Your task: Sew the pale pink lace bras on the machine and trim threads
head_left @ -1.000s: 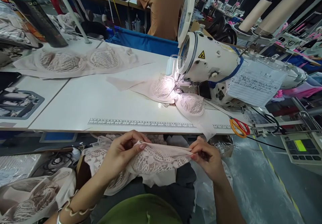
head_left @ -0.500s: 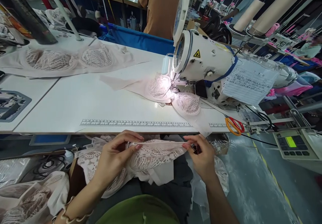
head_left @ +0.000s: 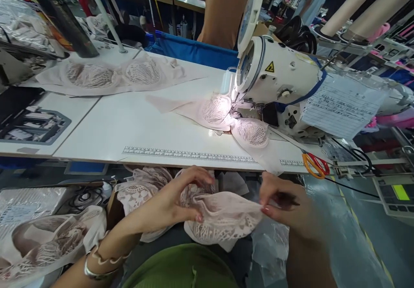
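In my lap, just below the table edge, lies a pale pink lace bra (head_left: pixel 226 219) with its cup edge facing up. My right hand (head_left: pixel 284 201), partly blurred, pinches the bra's right end between thumb and fingers. At the other side my left hand (head_left: pixel 181 197) has its thumb and fingers spread apart, the thumb against the lace. A second bra piece (head_left: pixel 252 133) lies under the lit needle area of the white sewing machine (head_left: pixel 274 70), its lower end hanging past the table edge.
Another bra (head_left: pixel 139 74) lies along the back of the white table (head_left: pixel 129 124). A printed ruler (head_left: pixel 194 155) runs along the front edge. Orange-handled scissors (head_left: pixel 313 166) rest at the right. More lace pieces (head_left: pixel 58 245) are piled at lower left. A person in brown (head_left: pixel 223 12) stands behind.
My left hand has opened from its pinch on the fabric edge. My right hand has moved right and down with the bra's end, and the cup now bulges. The view has shifted.
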The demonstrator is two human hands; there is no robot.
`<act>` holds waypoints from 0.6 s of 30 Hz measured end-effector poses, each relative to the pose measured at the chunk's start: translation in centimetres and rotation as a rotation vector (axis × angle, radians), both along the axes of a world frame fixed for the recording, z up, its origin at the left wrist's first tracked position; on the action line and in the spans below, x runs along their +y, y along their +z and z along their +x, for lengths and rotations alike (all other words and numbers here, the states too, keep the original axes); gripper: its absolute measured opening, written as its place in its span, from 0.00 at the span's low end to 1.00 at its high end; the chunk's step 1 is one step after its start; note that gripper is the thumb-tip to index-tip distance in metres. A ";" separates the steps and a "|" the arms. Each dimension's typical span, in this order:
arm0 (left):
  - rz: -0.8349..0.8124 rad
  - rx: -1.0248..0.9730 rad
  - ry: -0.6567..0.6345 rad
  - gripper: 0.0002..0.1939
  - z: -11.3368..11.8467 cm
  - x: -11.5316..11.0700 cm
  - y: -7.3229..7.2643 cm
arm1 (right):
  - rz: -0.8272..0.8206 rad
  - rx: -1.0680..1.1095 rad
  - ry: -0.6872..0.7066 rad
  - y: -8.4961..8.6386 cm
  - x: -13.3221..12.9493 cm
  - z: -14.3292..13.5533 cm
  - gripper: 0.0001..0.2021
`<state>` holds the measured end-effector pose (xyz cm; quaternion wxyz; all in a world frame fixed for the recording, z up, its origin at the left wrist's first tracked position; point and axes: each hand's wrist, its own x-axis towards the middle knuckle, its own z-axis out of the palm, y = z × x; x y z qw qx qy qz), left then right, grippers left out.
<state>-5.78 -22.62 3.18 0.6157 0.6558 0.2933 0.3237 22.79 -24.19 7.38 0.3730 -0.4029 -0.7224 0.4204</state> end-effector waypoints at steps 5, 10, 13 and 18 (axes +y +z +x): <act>0.199 0.007 -0.091 0.03 3.7 -0.1 0.9 | 0.047 -0.212 0.021 1.0 -0.2 -3.8 0.07; 0.191 -0.084 -0.027 0.12 5.0 0.1 0.3 | 0.076 -0.189 -0.068 -0.9 -0.5 -2.8 0.09; 0.143 -0.083 -0.007 0.13 4.6 0.4 0.2 | 0.058 -0.104 -0.060 -1.7 -0.5 -1.3 0.10; 0.110 -0.080 0.003 0.12 4.5 0.6 -0.1 | 0.036 -0.109 0.038 -1.5 0.2 -0.4 0.08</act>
